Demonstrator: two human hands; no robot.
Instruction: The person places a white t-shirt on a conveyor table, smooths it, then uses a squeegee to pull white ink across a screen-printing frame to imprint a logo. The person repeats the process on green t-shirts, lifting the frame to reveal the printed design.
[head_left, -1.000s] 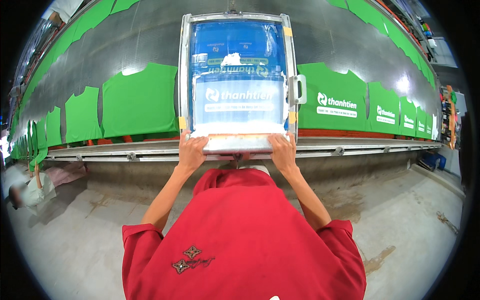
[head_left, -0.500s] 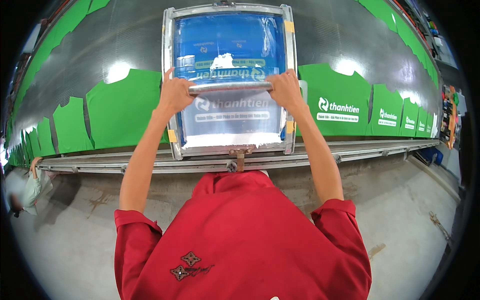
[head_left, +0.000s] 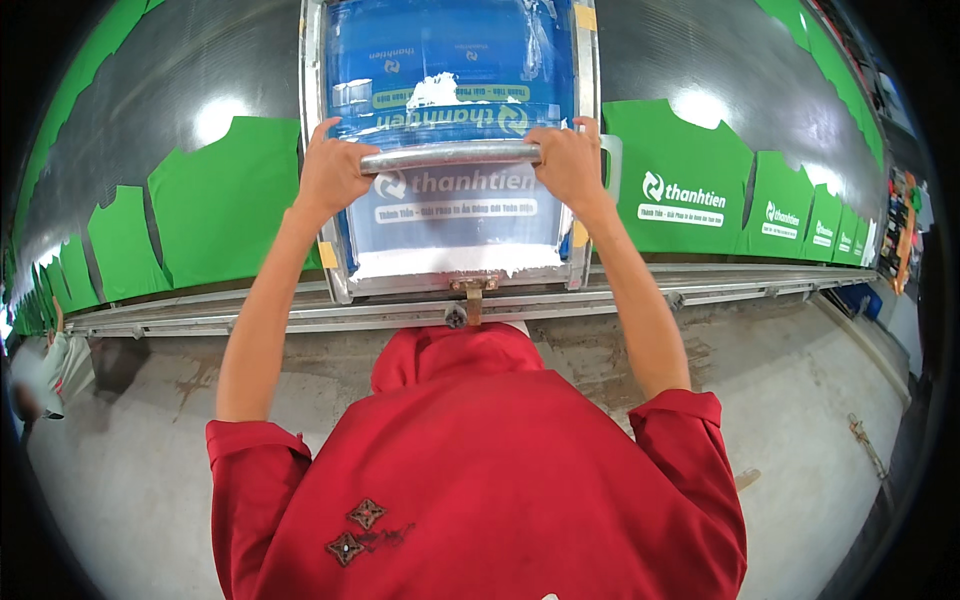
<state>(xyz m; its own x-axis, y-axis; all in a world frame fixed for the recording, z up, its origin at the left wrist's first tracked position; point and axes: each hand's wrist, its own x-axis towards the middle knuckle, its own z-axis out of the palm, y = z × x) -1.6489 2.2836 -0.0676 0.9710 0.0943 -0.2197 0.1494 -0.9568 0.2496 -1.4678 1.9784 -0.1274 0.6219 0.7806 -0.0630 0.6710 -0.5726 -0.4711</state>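
A screen-printing frame with silvery metal sides and a blue mesh lies over the dark table in front of me. Across its middle runs a squeegee with a rounded metal handle. My left hand is closed round the handle's left end, and my right hand grips the right end. Beyond the squeegee, white ink is smeared on the blue mesh. Nearer to me, a pale area with white lettering shows, with a thick white ink band along the frame's near side. The squeegee's blade is hard to make out.
Green cut fabric pieces lie along both sides; those on the right bear white prints. A metal rail edges the table before me. Another person stands at the far left. Shelved items are at the far right.
The whole scene sits slightly higher in view, with the frame a little further left. Both hands keep their grip on the squeegee, which shows little movement against the frame.
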